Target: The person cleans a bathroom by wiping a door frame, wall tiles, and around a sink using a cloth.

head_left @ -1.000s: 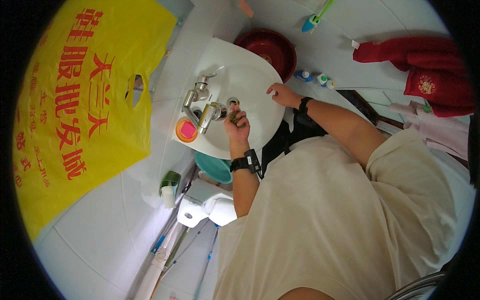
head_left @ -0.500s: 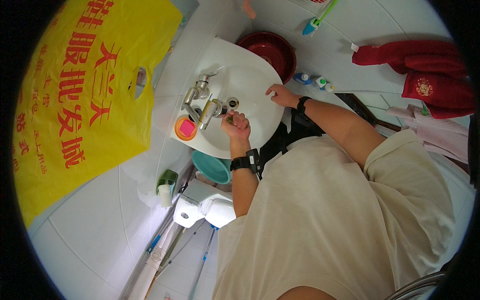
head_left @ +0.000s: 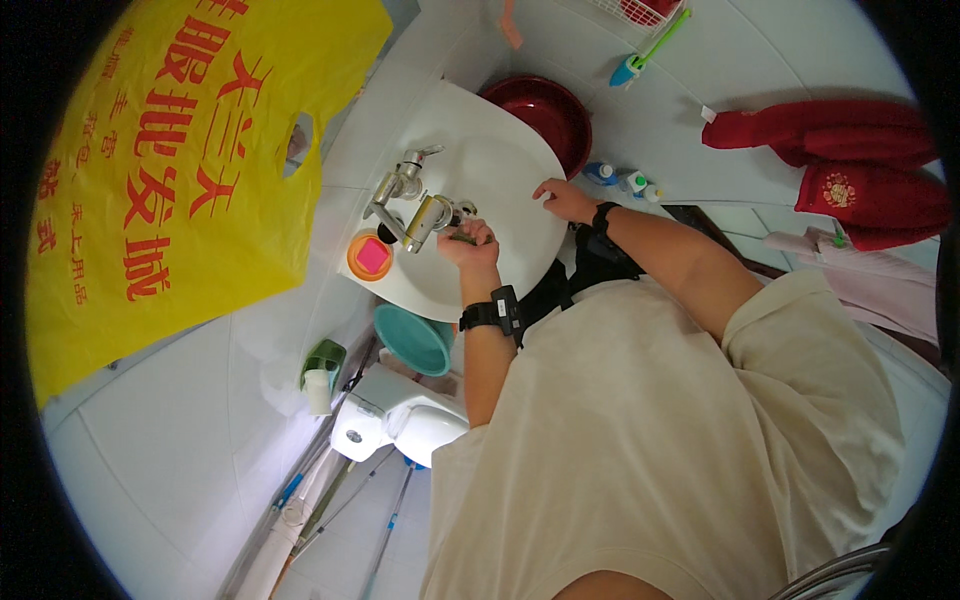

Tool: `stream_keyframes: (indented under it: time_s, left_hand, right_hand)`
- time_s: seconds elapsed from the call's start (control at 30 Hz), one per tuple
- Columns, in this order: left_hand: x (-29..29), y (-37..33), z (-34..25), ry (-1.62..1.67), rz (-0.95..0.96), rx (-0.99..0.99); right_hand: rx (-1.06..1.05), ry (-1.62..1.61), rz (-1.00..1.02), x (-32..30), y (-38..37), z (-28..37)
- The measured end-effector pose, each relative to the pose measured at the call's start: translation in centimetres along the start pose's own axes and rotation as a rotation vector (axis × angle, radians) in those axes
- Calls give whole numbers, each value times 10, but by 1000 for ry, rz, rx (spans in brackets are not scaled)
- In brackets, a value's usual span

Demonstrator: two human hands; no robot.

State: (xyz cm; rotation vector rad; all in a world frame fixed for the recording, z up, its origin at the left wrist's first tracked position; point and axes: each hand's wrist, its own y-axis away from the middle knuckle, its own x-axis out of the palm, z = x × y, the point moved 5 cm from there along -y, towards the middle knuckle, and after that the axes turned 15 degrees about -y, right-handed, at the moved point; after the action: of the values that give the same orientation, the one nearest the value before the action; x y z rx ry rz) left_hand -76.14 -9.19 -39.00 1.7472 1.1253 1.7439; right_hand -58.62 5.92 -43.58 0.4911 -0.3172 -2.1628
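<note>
A white washbasin [head_left: 512, 165] with a chrome faucet [head_left: 402, 188] is in front of me. My left hand [head_left: 468, 245] is beside the end of the spout [head_left: 428, 222], palm turned up and fingers curled. A small dark-green thing [head_left: 463, 237] shows in its palm, too small to name. My right hand [head_left: 568, 201] rests at the basin's right edge, fingers loosely bent and slightly apart, with nothing visible in them. An orange round container [head_left: 369, 256] with a pink square thing on top stands on the basin's left corner.
A dark red basin [head_left: 545, 120] and several bottles [head_left: 602, 173] are behind the washbasin. A large yellow bag [head_left: 215, 215] hangs at left. Below are a teal basin [head_left: 414, 340] and a white toilet [head_left: 428, 432]. Red towels [head_left: 825, 135] hang at right.
My left hand has tilted slightly, its curled fingers shifting by the spout. My right hand stays at the basin's edge. The whole view has shifted slightly.
</note>
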Motion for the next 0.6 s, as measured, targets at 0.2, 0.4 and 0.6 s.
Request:
stream_keyframes:
  time_s: [0.2,0.4,0.6]
  left_hand:
    - [23,24,-9,-150,-164,161]
    - [-7,13,-13,-105,-29,116]
    - [-21,17,-11,-39,119,68]
  right_hand:
    - [57,34,27,-5,-6,-3]
    - [156,92,57,9,-9,3]
    - [-109,-168,99,55,-72,82]
